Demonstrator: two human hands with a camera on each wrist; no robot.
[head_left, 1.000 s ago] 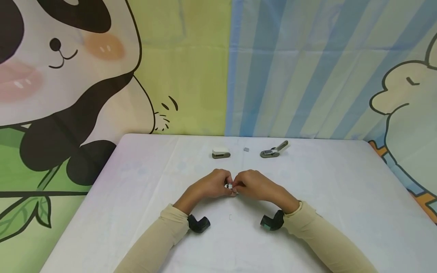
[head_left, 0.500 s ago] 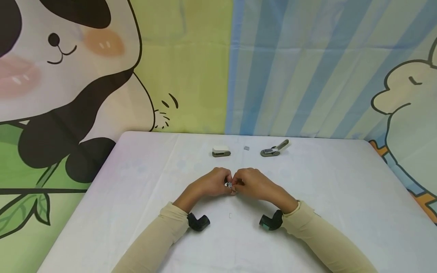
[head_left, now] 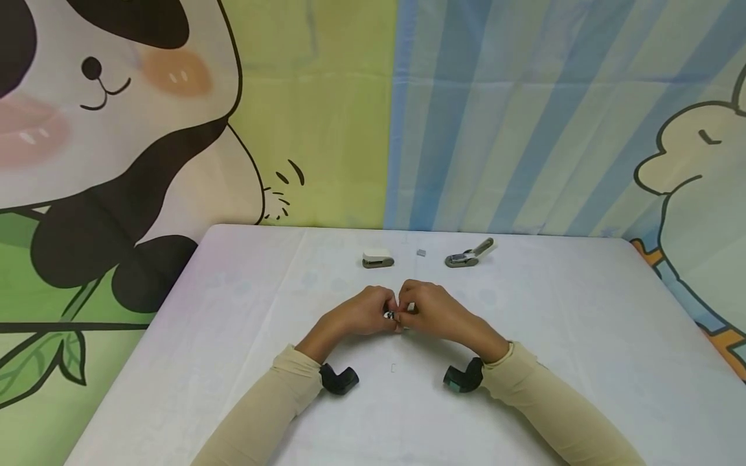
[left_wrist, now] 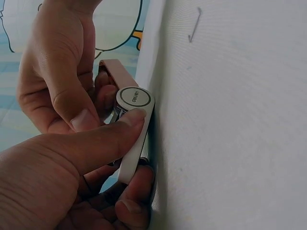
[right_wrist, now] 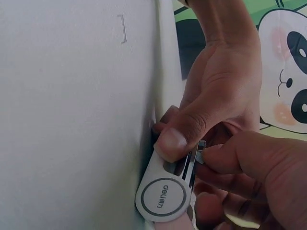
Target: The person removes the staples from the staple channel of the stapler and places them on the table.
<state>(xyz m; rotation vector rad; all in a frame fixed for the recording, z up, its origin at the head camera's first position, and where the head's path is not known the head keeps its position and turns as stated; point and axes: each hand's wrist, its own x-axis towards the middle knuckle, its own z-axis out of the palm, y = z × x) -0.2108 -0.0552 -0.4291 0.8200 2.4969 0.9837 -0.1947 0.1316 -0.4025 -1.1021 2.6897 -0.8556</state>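
Note:
A small open stapler with a pale base and a pinkish top arm is held low over the table. My left hand grips the base, its thumb pressing on the side near the round hinge. My right hand meets it from the other side. In the right wrist view, right thumb and forefinger pinch a small silver piece, seemingly a strip of staples, at the stapler's metal channel. Fingers hide most of that strip.
Toward the back of the white table stand a closed stapler, a small grey staple strip and another stapler with its arm raised. A single staple lies in front of the hands.
My right hand has risen slightly at the knuckles, and a gap shows between its fingers. Less silver shows at the stapler in the head view. My left hand keeps its grip in place.

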